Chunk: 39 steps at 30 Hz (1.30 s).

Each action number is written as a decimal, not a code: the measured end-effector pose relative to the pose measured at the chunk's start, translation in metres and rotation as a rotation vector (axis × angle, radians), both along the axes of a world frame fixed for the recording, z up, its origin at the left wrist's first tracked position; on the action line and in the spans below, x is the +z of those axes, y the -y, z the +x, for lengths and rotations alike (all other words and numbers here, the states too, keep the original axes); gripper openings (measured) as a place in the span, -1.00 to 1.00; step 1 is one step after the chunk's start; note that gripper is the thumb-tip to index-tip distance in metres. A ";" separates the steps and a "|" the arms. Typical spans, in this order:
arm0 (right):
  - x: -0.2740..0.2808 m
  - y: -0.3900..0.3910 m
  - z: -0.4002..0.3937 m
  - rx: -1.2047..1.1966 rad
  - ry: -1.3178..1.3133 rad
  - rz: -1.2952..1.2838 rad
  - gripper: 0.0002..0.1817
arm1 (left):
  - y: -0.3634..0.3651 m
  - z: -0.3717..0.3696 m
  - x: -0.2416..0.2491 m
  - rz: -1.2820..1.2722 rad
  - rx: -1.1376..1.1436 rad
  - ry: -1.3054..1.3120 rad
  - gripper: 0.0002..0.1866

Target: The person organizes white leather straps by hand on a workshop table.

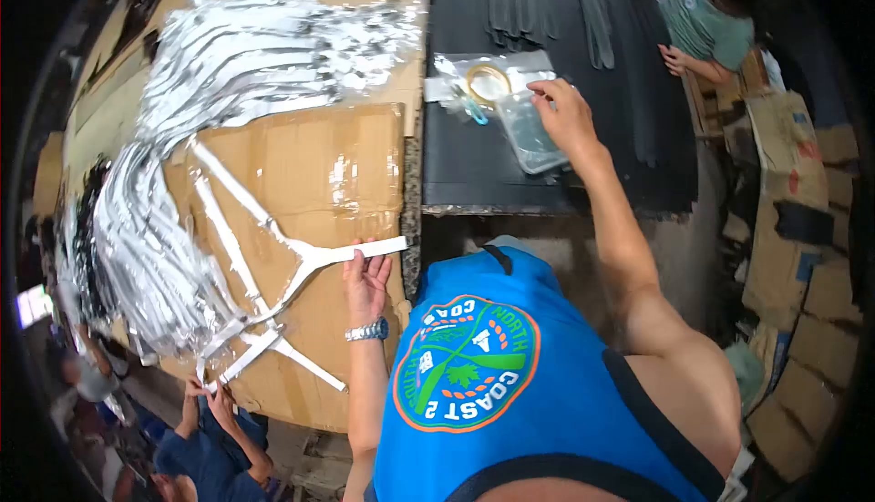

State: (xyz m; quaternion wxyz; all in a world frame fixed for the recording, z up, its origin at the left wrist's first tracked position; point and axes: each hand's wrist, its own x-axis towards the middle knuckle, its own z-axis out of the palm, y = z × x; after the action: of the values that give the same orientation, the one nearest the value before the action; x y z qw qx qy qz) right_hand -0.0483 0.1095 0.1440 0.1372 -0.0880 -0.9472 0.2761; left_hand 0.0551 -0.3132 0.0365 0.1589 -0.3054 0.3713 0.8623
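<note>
My left hand [367, 285], with a metal watch [367, 330] at the wrist, is closed on the tail of white Y-shaped suspenders [310, 254]. Their straps spread across the cardboard to the left. My right hand [567, 119] is over a stack of clear plastic bags [530, 133] on the black surface, fingers apart and slightly bent at its upper edge; whether they touch it is hard to see. Beside the bags lie a roll of tape [488, 84] and a small light-blue tool [478, 113].
Bagged white straps [241, 60] are piled at the upper left, with more bundles [150, 238] below. Another person's hands [211, 394] hold strap ends at the lower left. Dark strips [519, 1] lie on the black table [629, 119]; a co-worker [715, 24] is at its far right.
</note>
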 end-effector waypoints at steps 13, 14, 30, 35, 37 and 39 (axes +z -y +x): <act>-0.104 0.065 -0.087 0.476 0.124 0.579 -0.83 | -0.005 0.007 -0.013 -0.079 0.033 -0.073 -0.66; -0.107 0.065 -0.090 0.463 0.168 0.548 -0.84 | -0.003 0.010 -0.024 -0.105 0.039 -0.105 -0.71; -0.120 0.039 -0.114 0.284 0.327 -0.217 -0.72 | 0.003 0.011 -0.024 0.008 0.021 -0.124 -0.80; -0.090 0.023 -0.118 0.303 0.308 -0.455 -0.71 | 0.008 0.018 -0.003 -0.403 -0.087 0.018 -0.80; -0.083 0.020 -0.116 0.243 0.291 -0.445 -0.65 | 0.024 0.019 0.003 -0.638 -0.247 0.047 -0.76; -0.075 0.019 -0.113 0.206 0.305 -0.409 -0.61 | 0.022 0.019 0.023 -0.929 -0.380 -0.008 -0.72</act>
State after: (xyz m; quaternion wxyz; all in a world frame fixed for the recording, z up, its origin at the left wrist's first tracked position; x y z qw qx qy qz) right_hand -0.1614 0.0904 0.0692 -0.0565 -0.0576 -0.8854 0.4578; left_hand 0.0737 -0.3352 0.0599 0.1590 -0.2674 0.7657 0.5630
